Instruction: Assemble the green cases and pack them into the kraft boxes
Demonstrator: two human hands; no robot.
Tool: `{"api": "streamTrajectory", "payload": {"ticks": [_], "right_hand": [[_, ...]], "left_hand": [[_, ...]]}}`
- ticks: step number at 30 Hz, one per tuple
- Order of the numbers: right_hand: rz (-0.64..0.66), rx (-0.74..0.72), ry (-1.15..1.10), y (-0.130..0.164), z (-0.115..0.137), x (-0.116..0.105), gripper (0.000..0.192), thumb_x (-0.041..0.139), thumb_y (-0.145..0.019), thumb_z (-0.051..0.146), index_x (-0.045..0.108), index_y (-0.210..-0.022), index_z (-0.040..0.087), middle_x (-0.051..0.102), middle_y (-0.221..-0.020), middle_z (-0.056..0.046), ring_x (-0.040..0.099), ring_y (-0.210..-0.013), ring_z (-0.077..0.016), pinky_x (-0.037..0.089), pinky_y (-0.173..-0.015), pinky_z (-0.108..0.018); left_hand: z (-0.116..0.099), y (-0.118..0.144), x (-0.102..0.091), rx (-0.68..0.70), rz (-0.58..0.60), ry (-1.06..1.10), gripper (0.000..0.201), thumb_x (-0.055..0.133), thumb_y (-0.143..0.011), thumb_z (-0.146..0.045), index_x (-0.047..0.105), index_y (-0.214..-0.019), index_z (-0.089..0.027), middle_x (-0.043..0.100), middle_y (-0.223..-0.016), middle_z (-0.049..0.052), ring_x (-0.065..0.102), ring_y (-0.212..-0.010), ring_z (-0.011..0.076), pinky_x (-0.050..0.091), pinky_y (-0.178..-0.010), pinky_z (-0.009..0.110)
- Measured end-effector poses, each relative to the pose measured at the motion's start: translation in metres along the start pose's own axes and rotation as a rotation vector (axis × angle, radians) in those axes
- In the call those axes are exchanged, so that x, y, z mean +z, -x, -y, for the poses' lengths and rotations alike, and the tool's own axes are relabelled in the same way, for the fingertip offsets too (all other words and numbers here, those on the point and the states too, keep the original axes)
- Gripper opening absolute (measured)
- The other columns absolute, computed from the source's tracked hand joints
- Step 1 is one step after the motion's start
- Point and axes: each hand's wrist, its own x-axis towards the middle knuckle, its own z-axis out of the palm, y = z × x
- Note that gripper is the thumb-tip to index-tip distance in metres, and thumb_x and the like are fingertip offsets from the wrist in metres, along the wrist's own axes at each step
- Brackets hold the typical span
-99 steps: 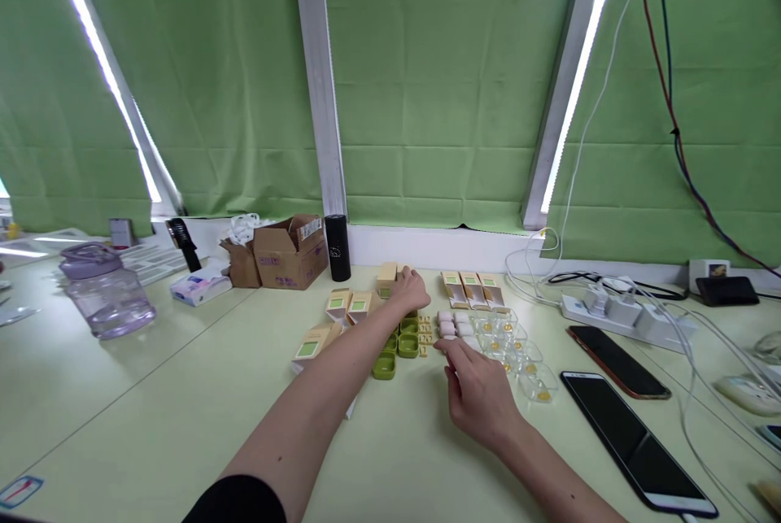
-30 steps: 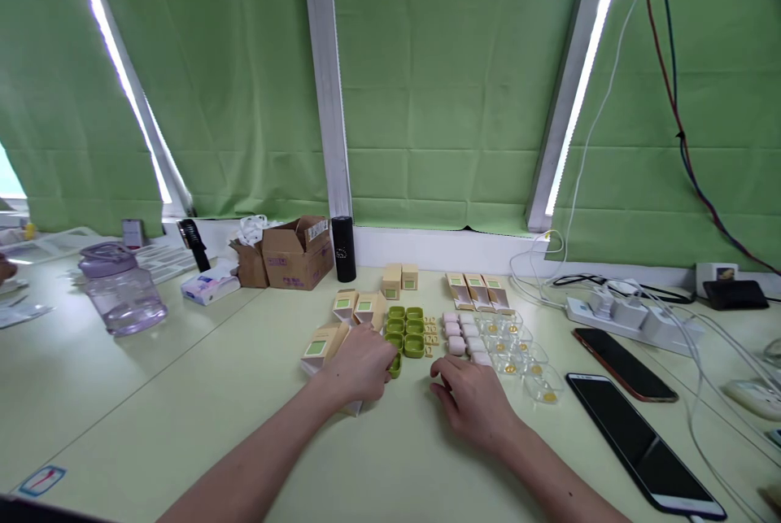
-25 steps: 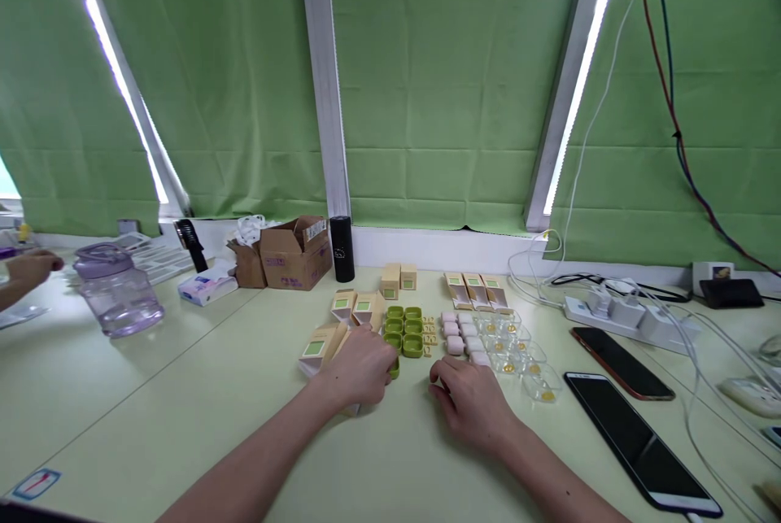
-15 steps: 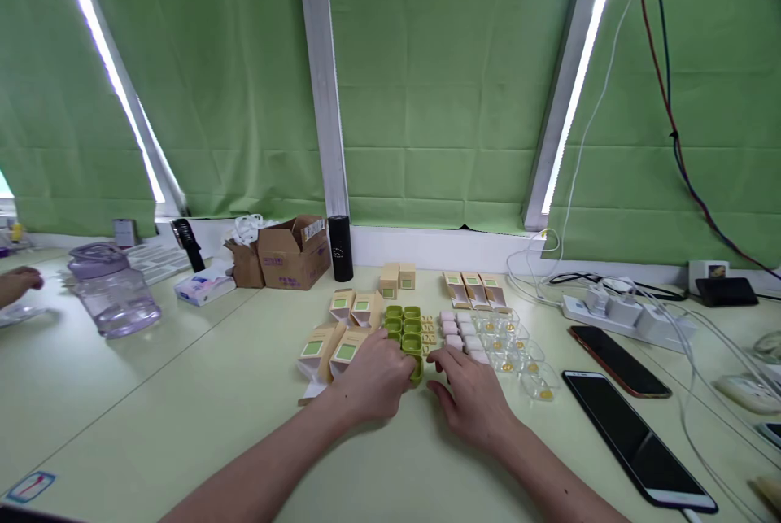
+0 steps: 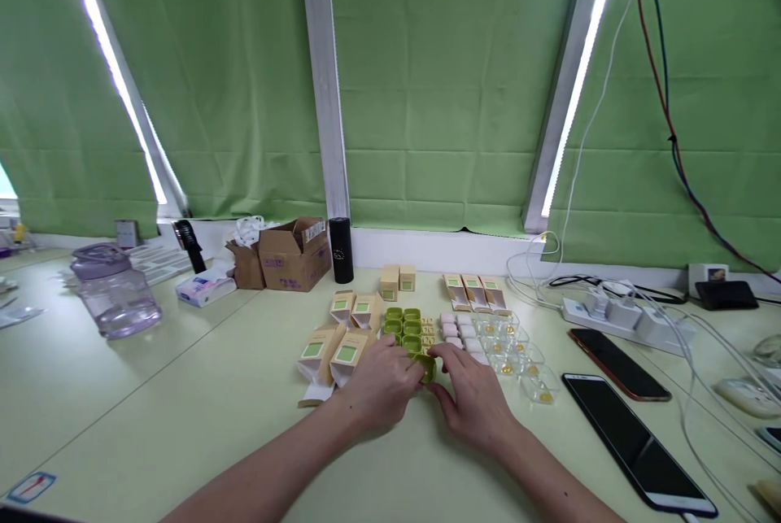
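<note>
A small green square cup (image 5: 425, 369) is held between my two hands near the front of a group of similar green cups (image 5: 412, 328). My left hand (image 5: 383, 383) grips its left side with curled fingers. My right hand (image 5: 469, 391) has its index finger and thumb on the cup's right side. Just beyond lie small yellow pieces (image 5: 428, 331). To their right are rows of pink and white blocks (image 5: 450, 330) and clear plastic cases (image 5: 530, 369) with yellow spots inside. Open kraft boxes (image 5: 320, 350) with green labels lie left of the green cups.
More kraft boxes (image 5: 389, 283) stand farther back, with open ones (image 5: 474, 293) to their right. Two phones (image 5: 634, 433) and a power strip (image 5: 628, 318) with cables lie right. A water jug (image 5: 115, 295), cardboard box (image 5: 294, 259) and black cylinder (image 5: 341, 250) are left.
The green cup has moved slightly right, away from the others, and tilts between my hands. My right fingers now touch it. Another person's hand at the far left has left the view.
</note>
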Motion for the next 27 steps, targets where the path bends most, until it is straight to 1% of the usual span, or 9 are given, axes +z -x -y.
{"api": "streamTrajectory", "payload": {"ticks": [7, 15, 21, 24, 27], "right_hand": [[-0.033, -0.018, 0.001, 0.0, -0.001, 0.001, 0.042, 0.059, -0.091, 0.016, 0.053, -0.131, 0.024, 0.07, -0.125, -0.011, 0.07, -0.1, -0.0252, 0.052, -0.075, -0.034], [-0.072, -0.037, 0.003, 0.001, -0.002, 0.002, 0.041, 0.055, -0.093, 0.016, 0.051, -0.133, 0.023, 0.07, -0.125, -0.011, 0.07, -0.098, -0.0251, 0.053, -0.076, -0.035], [-0.097, -0.032, 0.014, 0.0, 0.0, 0.002, 0.042, 0.057, -0.091, 0.016, 0.052, -0.133, 0.022, 0.072, -0.122, -0.012, 0.071, -0.095, -0.0246, 0.054, -0.076, -0.035], [-0.128, -0.041, 0.012, 0.0, 0.0, 0.002, 0.041, 0.057, -0.092, 0.017, 0.052, -0.133, 0.022, 0.072, -0.121, -0.012, 0.071, -0.096, -0.0248, 0.055, -0.077, -0.035], [-0.163, -0.057, 0.006, 0.001, -0.001, 0.002, 0.04, 0.055, -0.094, 0.018, 0.05, -0.133, 0.023, 0.073, -0.118, -0.011, 0.071, -0.096, -0.0253, 0.055, -0.077, -0.035]], "left_hand": [[-0.001, 0.0, 0.0, 0.003, -0.024, 0.01, 0.015, 0.061, -0.097, -0.016, 0.063, -0.083, -0.019, 0.07, -0.074, 0.005, 0.064, -0.072, 0.0221, 0.036, -0.069, 0.039], [-0.002, 0.0, -0.001, 0.019, -0.062, -0.004, 0.015, 0.06, -0.098, -0.016, 0.063, -0.084, -0.019, 0.07, -0.076, 0.004, 0.064, -0.073, 0.0211, 0.035, -0.07, 0.037], [-0.002, -0.001, -0.001, 0.023, -0.086, 0.0, 0.018, 0.058, -0.1, -0.017, 0.062, -0.083, -0.018, 0.069, -0.074, 0.004, 0.063, -0.071, 0.0203, 0.034, -0.07, 0.037], [-0.004, -0.001, -0.005, 0.002, -0.084, 0.016, 0.017, 0.057, -0.101, -0.018, 0.062, -0.085, -0.019, 0.069, -0.074, 0.003, 0.062, -0.071, 0.0204, 0.034, -0.071, 0.038], [-0.005, -0.001, -0.01, -0.052, -0.095, 0.039, 0.01, 0.058, -0.1, -0.019, 0.063, -0.091, -0.02, 0.071, -0.08, 0.004, 0.062, -0.075, 0.0217, 0.035, -0.074, 0.039]]}}
